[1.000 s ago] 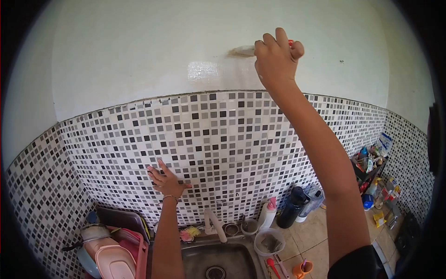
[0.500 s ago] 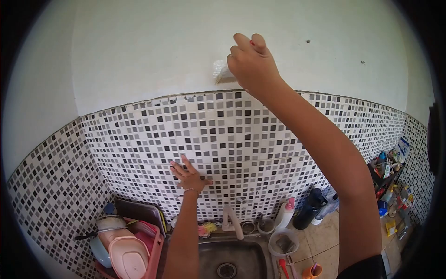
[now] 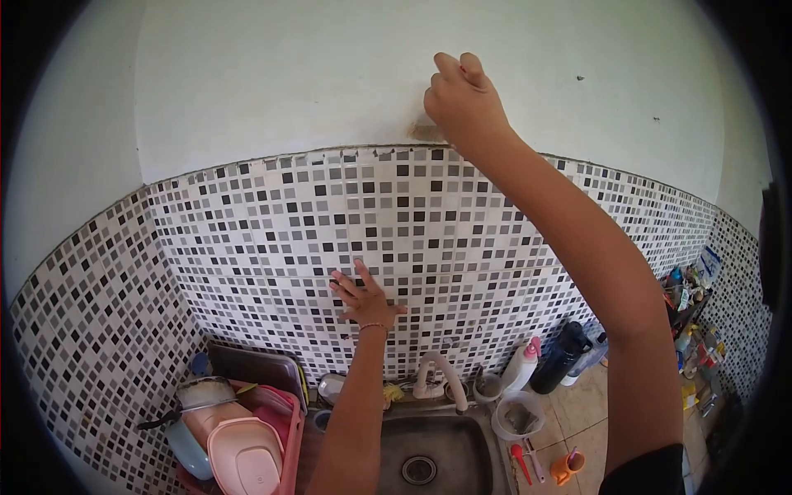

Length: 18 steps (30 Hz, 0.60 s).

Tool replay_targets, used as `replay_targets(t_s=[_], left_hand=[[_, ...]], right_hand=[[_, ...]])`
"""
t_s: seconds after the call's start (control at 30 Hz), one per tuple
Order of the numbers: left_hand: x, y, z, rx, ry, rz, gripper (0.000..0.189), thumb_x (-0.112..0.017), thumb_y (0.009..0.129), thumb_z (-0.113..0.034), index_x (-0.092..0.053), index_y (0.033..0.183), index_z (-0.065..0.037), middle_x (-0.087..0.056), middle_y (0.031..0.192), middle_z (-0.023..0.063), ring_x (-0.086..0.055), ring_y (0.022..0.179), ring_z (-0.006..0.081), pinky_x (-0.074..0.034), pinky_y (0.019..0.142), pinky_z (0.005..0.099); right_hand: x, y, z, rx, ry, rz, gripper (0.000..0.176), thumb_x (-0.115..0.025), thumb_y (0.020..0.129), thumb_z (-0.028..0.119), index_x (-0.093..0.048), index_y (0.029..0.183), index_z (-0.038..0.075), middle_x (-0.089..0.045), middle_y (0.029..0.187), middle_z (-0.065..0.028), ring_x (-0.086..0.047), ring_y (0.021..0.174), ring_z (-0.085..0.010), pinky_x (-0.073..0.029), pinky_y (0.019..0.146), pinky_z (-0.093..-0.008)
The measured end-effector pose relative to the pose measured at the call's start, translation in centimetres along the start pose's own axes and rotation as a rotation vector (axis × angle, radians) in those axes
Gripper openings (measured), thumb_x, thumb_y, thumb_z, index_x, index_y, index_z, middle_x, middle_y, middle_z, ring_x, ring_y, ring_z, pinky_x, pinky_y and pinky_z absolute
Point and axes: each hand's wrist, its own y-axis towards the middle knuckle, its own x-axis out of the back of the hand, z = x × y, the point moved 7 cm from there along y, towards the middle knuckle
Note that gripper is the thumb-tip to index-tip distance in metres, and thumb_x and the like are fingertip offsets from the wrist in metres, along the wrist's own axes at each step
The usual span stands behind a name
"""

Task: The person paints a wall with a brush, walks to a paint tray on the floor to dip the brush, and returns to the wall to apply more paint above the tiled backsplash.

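Note:
My right hand (image 3: 466,99) is closed in a fist against the pale upper wall, just above the tile edge. It grips a paintbrush (image 3: 425,132); tan bristles show beneath the fist, and a bit of red shows between the fingers. Most of the handle is hidden in the hand. My left hand (image 3: 368,305) rests with spread fingers on the black, grey and white mosaic tiles (image 3: 272,223), above the sink, holding nothing. A thin bracelet circles its wrist.
Below is a steel sink (image 3: 458,433) with a curved tap (image 3: 437,371). A pink dish rack (image 3: 290,429) stands left. Right of the sink are a white bottle (image 3: 520,369), a dark bottle (image 3: 561,359), a clear tub (image 3: 518,415) and an orange cup (image 3: 566,469).
In view, both hands sit further right than before, and the counter has shifted too. The glossy whitish patch beside the brush no longer shows. Both hands keep their shape.

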Motion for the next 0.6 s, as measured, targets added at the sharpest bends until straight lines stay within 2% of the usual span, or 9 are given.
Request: replay_targets(t_s=[0.1, 0.17, 0.3, 0.4, 0.53, 0.6], left_hand=[[0.0, 0.0, 0.0, -0.004, 0.019, 0.005, 0.149, -0.089, 0.056, -0.054, 0.020, 0.152, -0.018, 0.023, 0.151, 0.0350, 0.014, 0.140, 0.0555, -0.033, 0.091, 0.0787], [0.0, 0.1, 0.0, 0.001, 0.033, 0.012, 0.148, -0.088, 0.056, -0.055, 0.020, 0.152, -0.018, 0.022, 0.151, 0.0355, 0.014, 0.140, 0.0562, -0.034, 0.090, 0.0784], [0.2, -0.1, -0.1, 0.014, 0.009, 0.024, 0.152, -0.090, 0.056, -0.050, 0.025, 0.149, -0.019, 0.029, 0.150, 0.0318, 0.017, 0.142, 0.0520, -0.032, 0.094, 0.0772], [-0.2, 0.2, 0.2, 0.009, 0.017, 0.011, 0.152, -0.090, 0.056, -0.051, 0.026, 0.149, -0.019, 0.029, 0.150, 0.0316, 0.016, 0.142, 0.0519, -0.033, 0.093, 0.0772], [0.0, 0.1, 0.0, 0.021, 0.025, 0.026, 0.153, -0.090, 0.055, -0.052, 0.025, 0.150, -0.019, 0.028, 0.151, 0.0316, 0.015, 0.142, 0.0523, -0.034, 0.092, 0.0770], [0.1, 0.1, -0.1, 0.022, 0.028, 0.031, 0.152, -0.090, 0.055, -0.052, 0.025, 0.150, -0.019, 0.027, 0.151, 0.0317, 0.015, 0.142, 0.0525, -0.035, 0.091, 0.0770]], right_hand=[[-1.6, 0.3, -0.2, -0.070, -0.033, 0.016, 0.012, -0.069, 0.059, 0.009, -0.059, 0.057, 0.016, -0.051, 0.064, 0.0020, -0.046, 0.092, -0.0174, -0.026, 0.092, -0.0330], [-2.2, 0.6, 0.2, -0.070, -0.078, 0.018, 0.013, -0.070, 0.061, 0.012, -0.061, 0.056, 0.020, -0.051, 0.062, 0.0040, -0.045, 0.092, -0.0177, -0.024, 0.094, -0.0355], [-2.7, 1.4, 0.5, -0.071, -0.279, 0.066, 0.015, -0.070, 0.063, 0.014, -0.061, 0.056, 0.023, -0.050, 0.061, 0.0053, -0.044, 0.092, -0.0166, -0.022, 0.092, -0.0363], [-1.3, 2.6, -1.7, -0.135, -0.237, -0.052, 0.013, -0.069, 0.063, 0.014, -0.061, 0.058, 0.024, -0.051, 0.061, 0.0053, -0.045, 0.092, -0.0157, -0.022, 0.089, -0.0347], [1.6, 3.2, -2.5, -0.047, -0.113, -0.011, 0.011, -0.075, 0.061, 0.014, -0.065, 0.061, 0.019, -0.057, 0.064, 0.0046, -0.047, 0.095, -0.0164, -0.026, 0.097, -0.0356], [2.1, 3.4, -1.8, 0.040, 0.034, 0.082, 0.010, -0.071, 0.063, 0.008, -0.064, 0.062, 0.015, -0.057, 0.068, 0.0027, -0.048, 0.098, -0.0164, -0.027, 0.099, -0.0375]])
